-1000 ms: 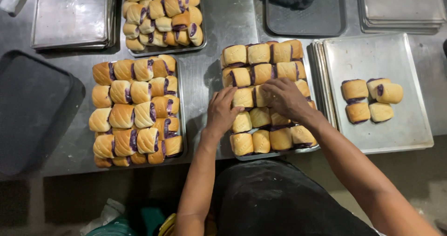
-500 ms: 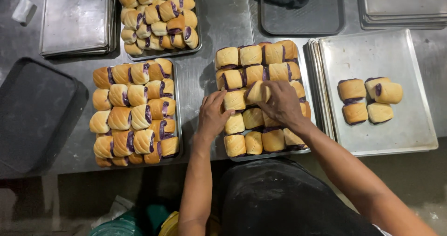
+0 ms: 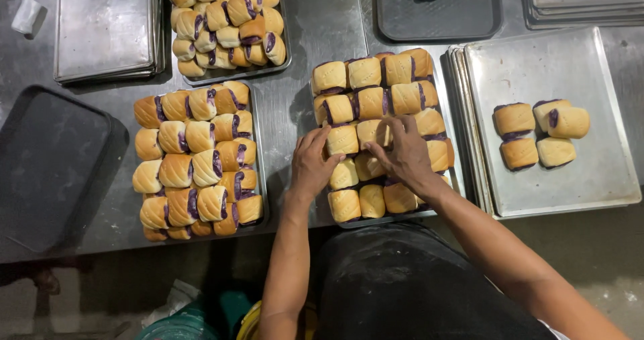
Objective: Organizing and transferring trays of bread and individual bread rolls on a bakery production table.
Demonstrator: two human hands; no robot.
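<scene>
A metal tray (image 3: 455, 153) in front of me carries a block of golden bread rolls with purple filling (image 3: 365, 104). My left hand (image 3: 312, 162) rests on the block's left edge, fingertips against a roll (image 3: 343, 139) in the middle rows. My right hand (image 3: 404, 153) lies over the middle of the block, fingers curled on a roll (image 3: 373, 132) that it grips and pulls at. To the right, a larger metal tray (image 3: 590, 179) holds a few separated rolls (image 3: 541, 133).
Two more trays of piled rolls sit at left (image 3: 194, 159) and at back (image 3: 225, 21). Stacked empty metal trays (image 3: 107, 28) lie at back left and back right (image 3: 583, 1). Dark plastic trays lie at left (image 3: 47, 165) and at back (image 3: 439, 15).
Both hands shifted slightly up the block. The right hand moved from the block's right side to a middle roll; the left hand's fingers spread onto the left-edge rolls.
</scene>
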